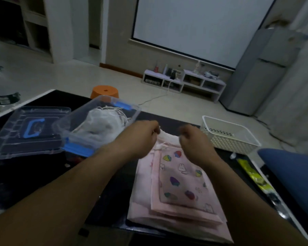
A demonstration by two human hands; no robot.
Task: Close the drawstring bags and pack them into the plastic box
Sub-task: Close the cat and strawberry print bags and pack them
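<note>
Head view: pink drawstring bag (181, 176) on top of the pile, printed with little rabbits and coloured cupcake shapes, its mouth puckered at the far end.
Where it lies: flat on a stack of plain pink bags (176, 226), at the near edge of the black table (34, 174).
Left hand (140, 134): fingers curled tight, pinching the left side of the bag's mouth.
Right hand (194, 141): curled too, gripping the right side of the mouth.
Plastic box (130, 112): clear, blue latches, lid off, just left of the hands; white bags (100, 125) with loose cords bunched inside.
Lid (16, 139): clear, blue handle, beside the box, further left.
Basket (238, 139): white, perforated, off to the right.
</note>
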